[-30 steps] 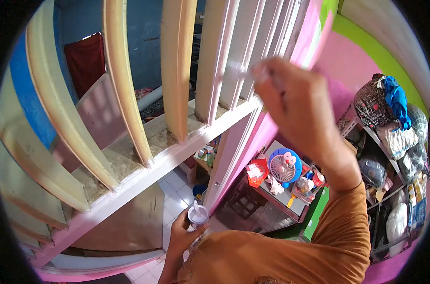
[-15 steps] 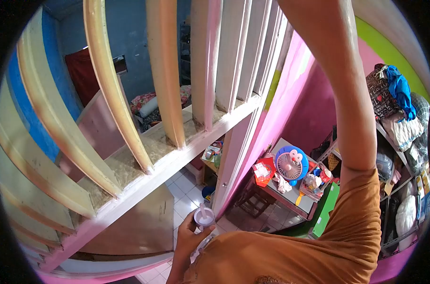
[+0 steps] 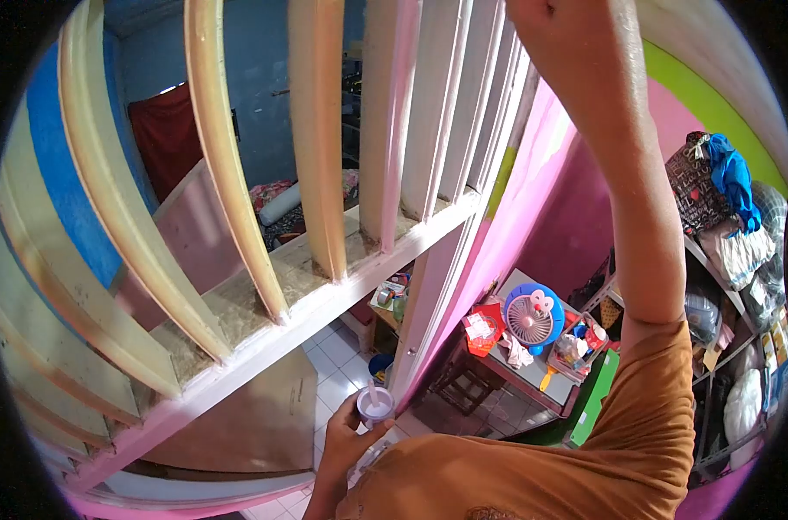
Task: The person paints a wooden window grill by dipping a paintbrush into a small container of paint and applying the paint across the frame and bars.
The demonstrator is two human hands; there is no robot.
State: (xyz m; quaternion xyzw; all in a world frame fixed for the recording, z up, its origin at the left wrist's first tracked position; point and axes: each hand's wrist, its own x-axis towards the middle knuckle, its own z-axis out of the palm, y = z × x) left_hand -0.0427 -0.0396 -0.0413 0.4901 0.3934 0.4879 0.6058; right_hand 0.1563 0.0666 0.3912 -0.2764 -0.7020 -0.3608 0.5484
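Observation:
Low in the middle of the head view, my left hand [image 3: 349, 435] has its fingers wrapped round a small cup [image 3: 376, 406]. A light stick or spoon stands in the cup. My right arm reaches up past the top edge of the view; only the wrist and part of my right hand [image 3: 554, 26] show, and its fingers are out of frame. The raised hand is nearest to the upper right end of the white slatted frame [image 3: 411, 231], whose upright slats are cream and white with brown stains along the ledge.
Beyond the slats lies a room with blue walls and a red cloth [image 3: 164, 139]. Below right, a blue fan [image 3: 533, 318] stands on a table beside a basket [image 3: 578, 347]. Shelves with bags [image 3: 736, 251] line the right. A brown door panel [image 3: 238, 416] is below the frame.
My right hand has risen from in front of the slats' right end to the top edge of the view. My left hand still holds the cup. The view has shifted slightly.

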